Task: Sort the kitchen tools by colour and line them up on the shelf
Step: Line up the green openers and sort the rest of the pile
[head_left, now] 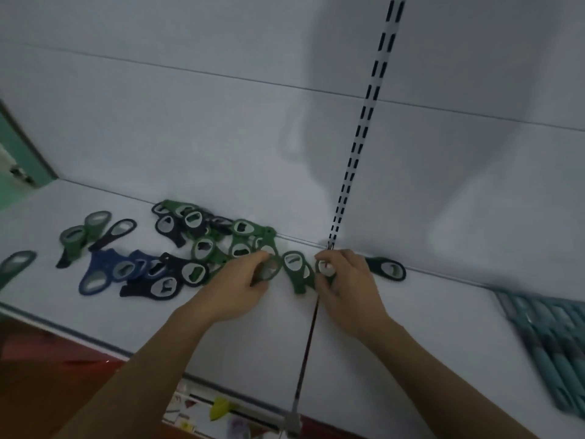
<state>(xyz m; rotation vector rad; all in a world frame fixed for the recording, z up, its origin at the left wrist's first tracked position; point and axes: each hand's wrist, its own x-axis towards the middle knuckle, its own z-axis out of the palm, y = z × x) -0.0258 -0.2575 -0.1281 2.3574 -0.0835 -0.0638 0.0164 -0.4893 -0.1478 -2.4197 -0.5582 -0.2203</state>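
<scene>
Right, starting at the near edge of the shelf [364,359]: both forearms come up from below, and under the lip there's a lower level with a yellow object [220,407] too blurred to name. Up to the hands now. The left hand [240,280] has its fingers [258,256] curled in a pinch on the ring of a green opener [269,270]. The right hand [345,280] pinches a second green opener [326,269], most of it hidden under the knuckles, so I can't tell how it lies. Between them sits a third green opener [296,270], ring far and tail pointing near, just beside both hands, and that near-to-far axis looks like the one the line is meant to keep. Just right of the right hand lies a dark opener [387,268], turned crosswise with its ring to the right.

The supply is all to the left: a mixed pile [196,242] of green and dark pieces overlapping, and the blue openers [104,270] beyond it. So the left hand is the nearer one for any next fetch, I'd say. One opener at the far left edge [15,264] is cut off by the frame. On the right, the teal sticks [544,343] are smeared into blur. At the very back, a slotted upright [364,122] climbs the white wall
</scene>
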